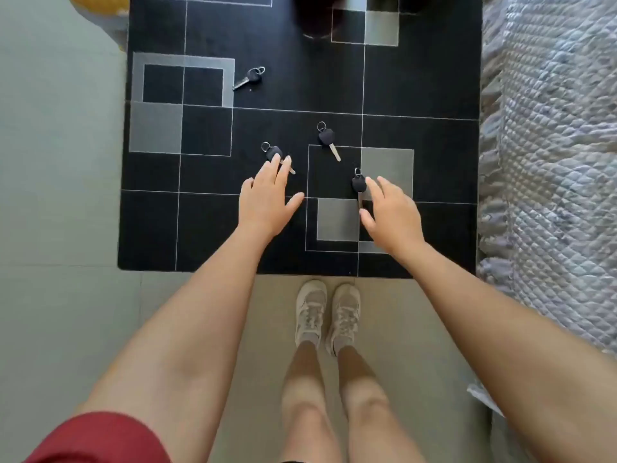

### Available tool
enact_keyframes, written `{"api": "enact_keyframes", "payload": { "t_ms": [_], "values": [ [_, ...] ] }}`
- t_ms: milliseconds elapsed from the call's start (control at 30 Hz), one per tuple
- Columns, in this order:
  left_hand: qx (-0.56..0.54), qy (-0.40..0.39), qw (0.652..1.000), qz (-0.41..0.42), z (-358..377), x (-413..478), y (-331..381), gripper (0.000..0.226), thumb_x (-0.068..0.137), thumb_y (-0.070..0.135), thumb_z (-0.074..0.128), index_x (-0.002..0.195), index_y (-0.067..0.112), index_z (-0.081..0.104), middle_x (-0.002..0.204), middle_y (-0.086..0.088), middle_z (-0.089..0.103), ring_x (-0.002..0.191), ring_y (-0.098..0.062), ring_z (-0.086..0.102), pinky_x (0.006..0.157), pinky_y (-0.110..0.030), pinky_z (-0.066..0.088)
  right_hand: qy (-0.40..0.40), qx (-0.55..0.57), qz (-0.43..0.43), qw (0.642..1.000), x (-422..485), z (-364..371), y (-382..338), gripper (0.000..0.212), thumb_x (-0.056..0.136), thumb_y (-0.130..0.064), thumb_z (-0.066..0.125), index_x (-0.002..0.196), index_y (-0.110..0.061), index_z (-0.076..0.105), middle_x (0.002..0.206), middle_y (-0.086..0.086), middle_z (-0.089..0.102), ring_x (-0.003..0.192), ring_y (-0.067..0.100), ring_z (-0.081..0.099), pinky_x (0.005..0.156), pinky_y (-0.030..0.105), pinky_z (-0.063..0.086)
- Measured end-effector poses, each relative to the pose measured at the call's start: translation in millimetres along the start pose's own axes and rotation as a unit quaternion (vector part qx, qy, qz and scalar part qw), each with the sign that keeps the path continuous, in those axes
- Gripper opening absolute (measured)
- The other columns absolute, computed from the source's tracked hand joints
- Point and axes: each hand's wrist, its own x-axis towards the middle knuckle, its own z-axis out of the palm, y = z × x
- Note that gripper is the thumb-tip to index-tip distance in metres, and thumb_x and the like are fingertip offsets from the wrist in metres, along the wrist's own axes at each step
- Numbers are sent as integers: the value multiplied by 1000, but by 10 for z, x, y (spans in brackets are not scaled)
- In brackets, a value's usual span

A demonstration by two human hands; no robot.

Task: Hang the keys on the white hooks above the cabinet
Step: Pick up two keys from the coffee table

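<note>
Fingers of your left hand (pixel 267 198) are spread and empty, their tips just touching the black head of the left key (pixel 274 153) on the black patterned rug (pixel 417 78). Your right hand (pixel 392 212) is likewise spread, holding nothing, with the near key (pixel 359 184) lying just at its thumb side.

From your left hand, a fourth key (pixel 250 77) lies well apart at 11 o'clock, and the middle key (pixel 328 139) sits at 2 o'clock, between your hands and farther out.

Risks, left to right: the far key could be forgotten, being well away from the other three. The left key's blade is partly under your fingers, so a flat press may push it along the pile instead of lifting it. Reaching with both hands at once, you may fumble one key. The small split rings could snag in the rug. Neither hooks nor cabinet show here.

No brand, label or writing is legible on the keys or rug.
</note>
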Motion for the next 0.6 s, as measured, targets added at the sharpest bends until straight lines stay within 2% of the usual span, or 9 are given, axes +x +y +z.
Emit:
{"api": "enact_keyframes", "payload": {
  "t_ms": [133, 267, 400, 500, 600],
  "values": [
    [37, -33, 999, -3, 246, 225, 17, 70, 96, 54, 31, 152, 19, 10, 161, -3, 7, 147, -20, 12, 115, -44, 21, -31, 5, -12, 999, 172, 244, 28, 63, 95, -32, 47, 149, -12, 22, 156, 15, 25, 141, 28, 28, 112, 43, 30],
    [51, -70, 996, 4, 410, 261, -3, 70, 96, 56, 27, 151, 14, 16, 161, -3, 11, 147, -20, 14, 116, -48, 19, -32, 6, -25, 999, 268, 365, 16, 62, 95, -33, 48, 148, -10, 24, 157, 14, 24, 141, 28, 28, 111, 43, 30],
    [73, -79, 990, 93, 435, 115, -83, 68, 95, 57, 30, 150, 18, 24, 160, 3, 16, 147, -15, 14, 117, -49, 13, -25, 14, -57, 998, 269, 436, 40, 56, 95, -32, 48, 145, -10, 34, 156, 10, 28, 140, 26, 32, 112, 43, 32],
    [84, -41, 984, 152, 434, 35, -144, 60, 95, 53, 33, 147, 21, 32, 157, 4, 26, 146, -14, 19, 117, -48, 12, 2, 46, -69, 997, 283, 448, 73, 49, 93, -25, 52, 139, -10, 44, 151, 9, 38, 134, 26, 41, 106, 42, 37],
    [34, 7, 998, 61, 418, 206, -124, 61, 96, 49, 35, 150, 23, 23, 159, 3, 19, 147, -16, 15, 116, -49, 13, 31, 74, -35, 996, 380, 438, 87, 46, 90, -21, 57, 134, -10, 48, 141, 9, 48, 123, 29, 49, 97, 42, 43]
  ]
}}
